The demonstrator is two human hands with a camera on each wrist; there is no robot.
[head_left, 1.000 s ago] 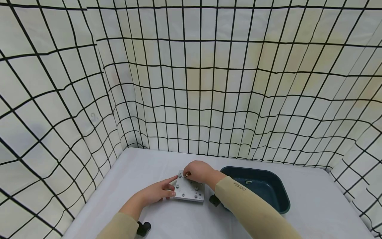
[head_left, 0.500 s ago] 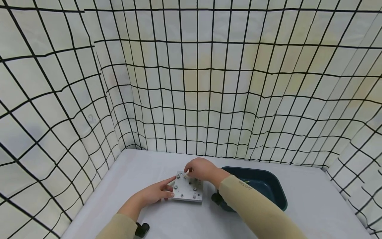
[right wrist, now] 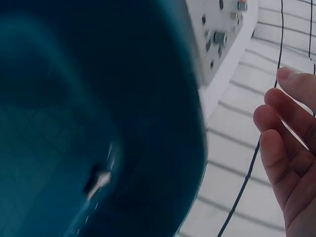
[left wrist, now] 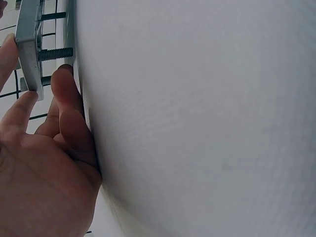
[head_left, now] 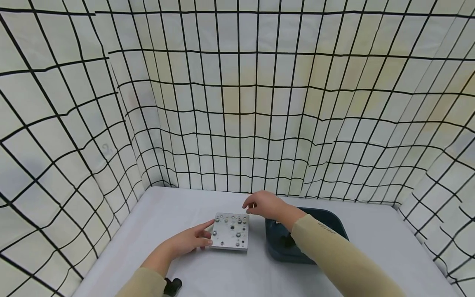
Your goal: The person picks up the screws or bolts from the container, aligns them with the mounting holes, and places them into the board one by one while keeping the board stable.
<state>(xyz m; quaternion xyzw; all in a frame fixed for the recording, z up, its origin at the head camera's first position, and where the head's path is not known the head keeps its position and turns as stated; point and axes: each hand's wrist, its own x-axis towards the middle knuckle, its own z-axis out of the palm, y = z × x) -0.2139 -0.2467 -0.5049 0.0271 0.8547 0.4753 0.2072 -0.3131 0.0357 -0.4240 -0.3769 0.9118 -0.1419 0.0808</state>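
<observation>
A square silver metal plate (head_left: 227, 238) with several bolts and holes lies in the middle of the white table. My left hand (head_left: 185, 242) touches its left side, index finger near the far corner and thumb at the near one. In the left wrist view, threaded bolt shanks (left wrist: 55, 53) stick out under the plate, keeping it raised, and the fingers reach its edge. My right hand (head_left: 268, 205) hovers behind and right of the plate, near the dark teal tray (head_left: 283, 256). Its fingers are loosely bent with nothing between them, as the right wrist view shows.
A small shiny metal piece, blurred, lies in the tray at the bolt-like spot (right wrist: 100, 181). Black netting (head_left: 237, 123) over white sheeting walls the table in at the back and sides. A black wrist camera (head_left: 172, 286) sits at the left sleeve.
My right hand has lifted off the plate's far side and moved right toward the tray, uncovering the bolts there. The left hand keeps its place at the plate.
</observation>
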